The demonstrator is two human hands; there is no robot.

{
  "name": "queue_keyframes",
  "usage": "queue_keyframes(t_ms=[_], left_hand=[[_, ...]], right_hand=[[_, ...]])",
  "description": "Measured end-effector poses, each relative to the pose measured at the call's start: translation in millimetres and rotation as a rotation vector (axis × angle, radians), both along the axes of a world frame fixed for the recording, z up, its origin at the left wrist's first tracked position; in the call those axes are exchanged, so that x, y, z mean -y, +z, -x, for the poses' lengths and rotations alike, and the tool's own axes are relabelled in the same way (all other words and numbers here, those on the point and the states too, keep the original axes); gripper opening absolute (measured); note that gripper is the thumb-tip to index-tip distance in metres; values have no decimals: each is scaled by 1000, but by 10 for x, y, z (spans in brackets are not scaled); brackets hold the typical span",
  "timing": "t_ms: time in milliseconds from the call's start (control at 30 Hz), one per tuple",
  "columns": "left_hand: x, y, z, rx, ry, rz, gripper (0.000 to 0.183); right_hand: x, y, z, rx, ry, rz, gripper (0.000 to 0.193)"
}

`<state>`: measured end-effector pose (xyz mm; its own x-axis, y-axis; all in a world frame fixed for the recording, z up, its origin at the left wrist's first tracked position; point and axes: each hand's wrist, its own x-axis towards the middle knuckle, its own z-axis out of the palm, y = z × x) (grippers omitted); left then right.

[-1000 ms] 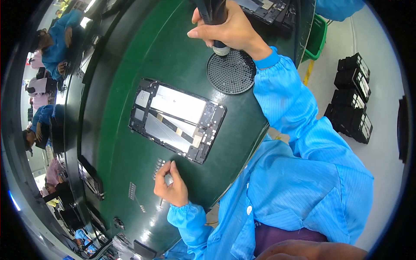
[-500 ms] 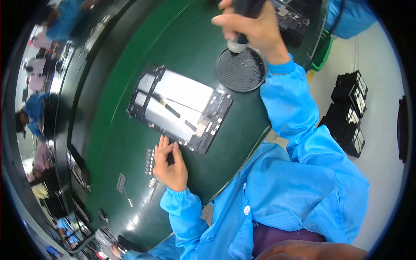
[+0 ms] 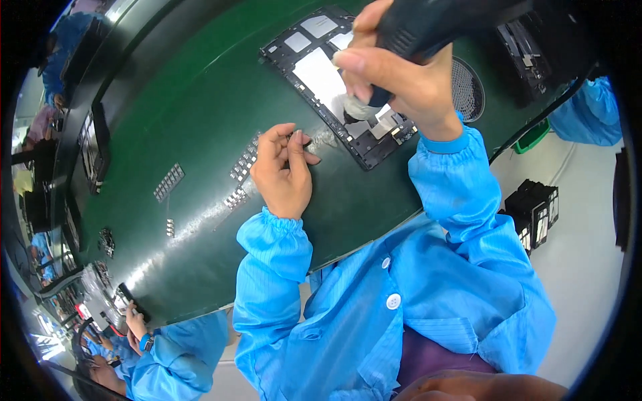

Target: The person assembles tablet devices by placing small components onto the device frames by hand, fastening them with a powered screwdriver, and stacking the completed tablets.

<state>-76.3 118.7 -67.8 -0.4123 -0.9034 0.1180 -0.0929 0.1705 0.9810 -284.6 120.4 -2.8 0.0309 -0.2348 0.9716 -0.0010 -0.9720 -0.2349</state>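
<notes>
My right hand (image 3: pixel 418 83) grips a black hot-air gun (image 3: pixel 428 30) with a pale round nozzle. The nozzle is just over the lower part of an opened tablet frame (image 3: pixel 314 73), black with white panels and small parts along its edges; my hand and the gun hide part of it. To the left of the frame, my left hand (image 3: pixel 284 174) is raised off it with curled fingers, thumb and fingertips close together. Something small and dark shows at the fingertips, too small to name. Beside that hand lie strips of small parts (image 3: pixel 244 160) on the green table.
A round black mesh dish (image 3: pixel 468 90) lies beyond my right wrist. More dark device parts (image 3: pixel 525 57) are at the far right, near a black cable (image 3: pixel 538 120). Another small-parts strip (image 3: pixel 169 182) lies at left. A co-worker's hand (image 3: pixel 136 324) is at lower left. Black device stacks (image 3: pixel 531 210) stand on the floor.
The hot-air gun has gone from over the mesh dish to over the tablet frame. My left hand has come off the frame's edge. The whole view has shifted.
</notes>
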Motion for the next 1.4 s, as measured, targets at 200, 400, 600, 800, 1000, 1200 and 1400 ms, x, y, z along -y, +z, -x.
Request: queue_keyframes(t_ms=[200,400,600,800,1000,1200,1400], left_hand=[[35,-119,4,-59,17,70,13],[35,-96,-12,-34,-35,13,18],[39,-69,-11,-26,-47,32,19],[53,-166,2,-91,25,122,16],[80,-49,-67,65,20,283,21],[74,-44,-56,11,24,176,22],[19,-19,-52,78,48,293,23]], right_hand=[[57,-120,-147,-87,-45,-188,28],[119,-156,-141,-80,-8,-149,28],[169,-214,-113,-13,56,-110,28],[-301,117,-529,409,-260,-1005,28],[-281,-5,-547,-94,-330,-636,33],[-285,8,-578,85,-301,-686,30],[-326,13,-579,131,-321,-728,29]])
